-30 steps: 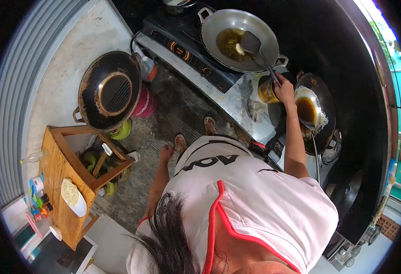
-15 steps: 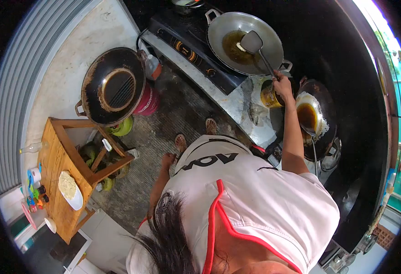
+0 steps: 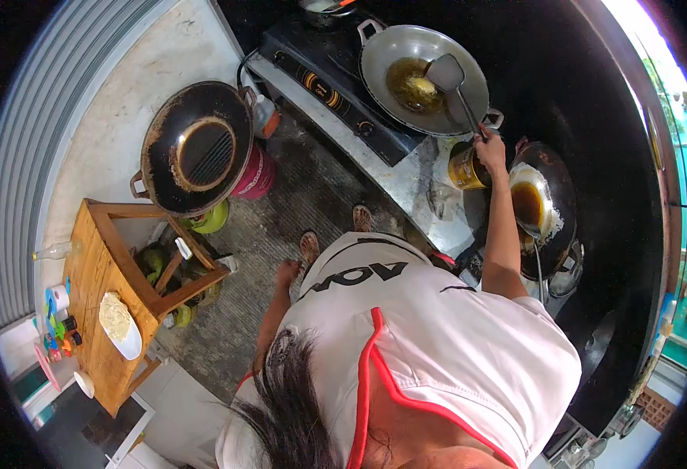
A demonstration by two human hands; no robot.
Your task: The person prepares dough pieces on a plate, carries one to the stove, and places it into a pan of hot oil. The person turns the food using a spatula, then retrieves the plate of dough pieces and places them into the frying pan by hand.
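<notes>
My right hand [image 3: 490, 150] is closed round the handle of a dark spatula [image 3: 446, 73]. The spatula's blade is over a grey metal wok [image 3: 382, 48] on the stove, beside a pale yellow piece of food [image 3: 421, 85] in bubbling oil [image 3: 404, 73]. Part of the food is hidden behind the blade. My left hand [image 3: 288, 271] hangs low at my side above the floor, its fingers curled, and nothing shows in it.
A black gas stove [image 3: 343, 98] stands on the counter [image 3: 386, 176], with a yellow tin [image 3: 462, 168] near my right forearm. Further right, a dark wok [image 3: 551, 168] holds brown oil and a ladle [image 3: 538, 262]. Left are another large wok [image 3: 160, 160] and a wooden table [image 3: 97, 273] with a plate of pale batter or flour [image 3: 117, 320].
The spatula has shifted slightly right and down with my right hand. More of the food shows, now yellower, and the oil bubbles more. My left hand stays low at my side.
</notes>
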